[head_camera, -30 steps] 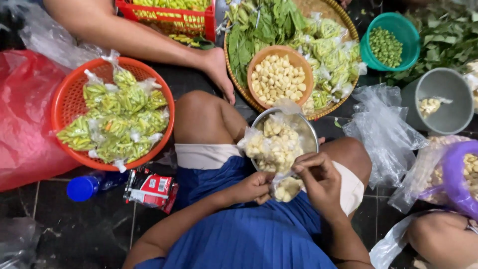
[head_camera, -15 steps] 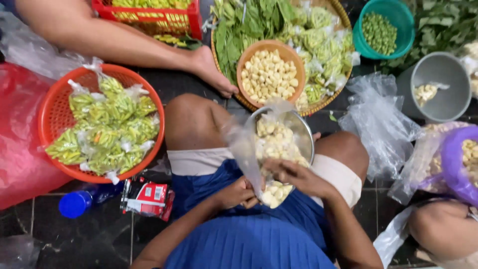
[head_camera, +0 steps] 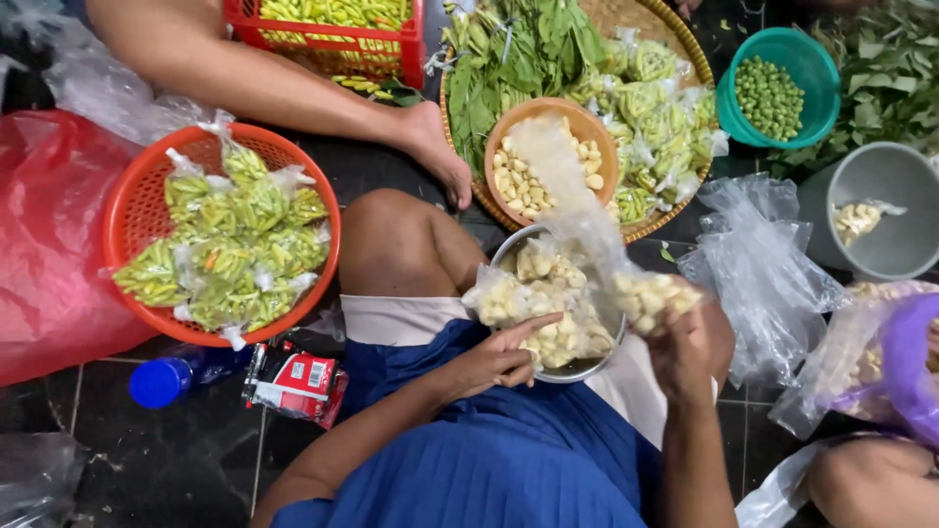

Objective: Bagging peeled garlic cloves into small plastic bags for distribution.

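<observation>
Up close, the right hand [head_camera: 685, 342] is pinching the filled bottom of a clear plastic bag [head_camera: 587, 230], fingers closed around a clump of pale peeled garlic cloves [head_camera: 653, 293] inside it. That bag is stretching away from the hand as a long, thin sleeve, its long axis running diagonally up and to the left, with the loose open end pointing toward the tan bowl [head_camera: 551, 159] of loose cloves. The left hand [head_camera: 499, 357] is lying partly spread, index finger extended and pointing up-right, its tip touching the packed bags of garlic [head_camera: 523, 293] heaped in the metal bowl [head_camera: 567, 367] sitting on the person's lap. Beyond the lap, a woven tray [head_camera: 675, 34] is holding leafy greens and bagged green pods around the tan bowl. Farther left, an orange basket [head_camera: 127, 210] is carrying bagged green chillies, beside a red plastic sheet [head_camera: 49, 244]. To the right, a teal bowl [head_camera: 782, 83] of green peas and a grey bowl [head_camera: 885, 210] are sitting near crumpled clear bags [head_camera: 758, 269].
</observation>
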